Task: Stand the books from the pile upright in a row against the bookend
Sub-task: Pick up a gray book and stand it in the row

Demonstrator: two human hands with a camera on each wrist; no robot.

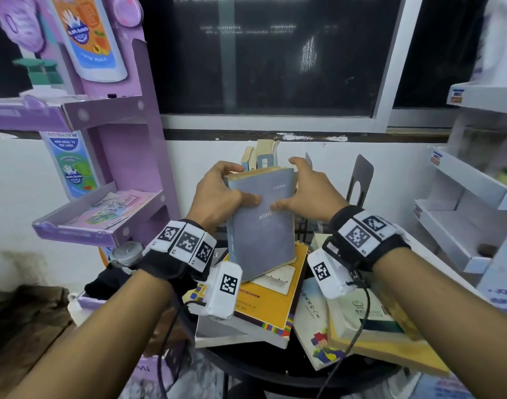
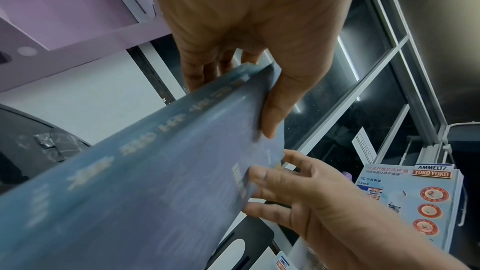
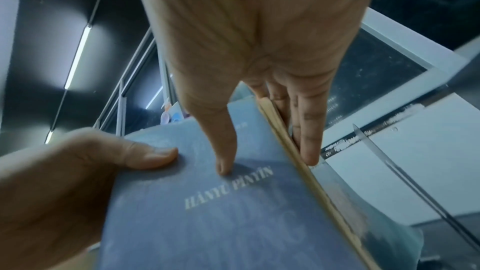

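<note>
A thick grey-blue book (image 1: 260,223) (image 2: 145,182) (image 3: 221,213) is lifted above the pile, tilted with its top away from me. My left hand (image 1: 220,194) (image 2: 241,65) grips its spine side, thumb on the cover. My right hand (image 1: 307,194) (image 3: 259,98) grips the page-edge side, thumb on the cover and fingers behind. Behind it a few books (image 1: 260,158) stand upright. A dark metal bookend (image 1: 360,180) stands to the right of them. The pile of books (image 1: 269,300) lies on a round dark table (image 1: 275,367) below my wrists.
A purple cardboard display stand (image 1: 114,145) with trays is close on the left. White shelf trays (image 1: 462,203) stand on the right. A white wall and dark window (image 1: 275,67) are behind the table. A brown surface (image 1: 22,326) lies at the lower left.
</note>
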